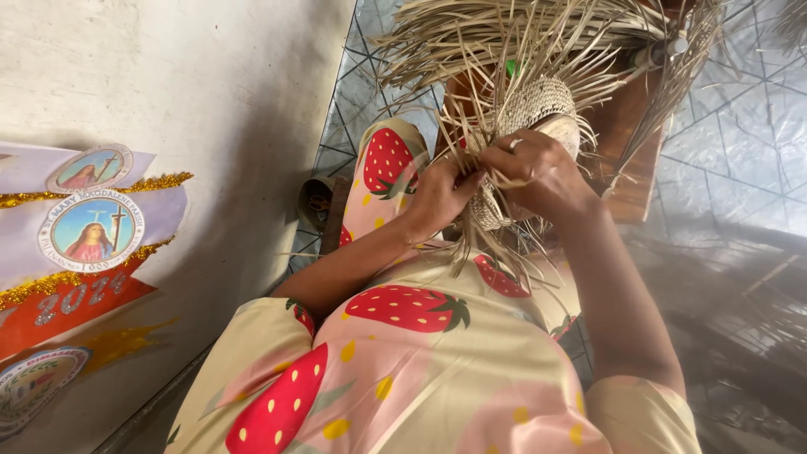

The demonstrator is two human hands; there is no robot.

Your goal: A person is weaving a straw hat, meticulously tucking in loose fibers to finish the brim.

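Pinched between both hands, dry straw strands [492,172] are being worked: left hand [439,195] and right hand [538,172] are closing on them against the half-woven straw piece [530,109] just beyond. Tension is best being kept even; loose strands [504,42] are fanning farther out.

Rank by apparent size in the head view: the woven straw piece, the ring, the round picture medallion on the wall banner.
1. Woven straw piece, though the hands partly cover it.
2. Round picture medallion; it looks close in size, so this order is unsure.
3. Ring, clearly the smallest.
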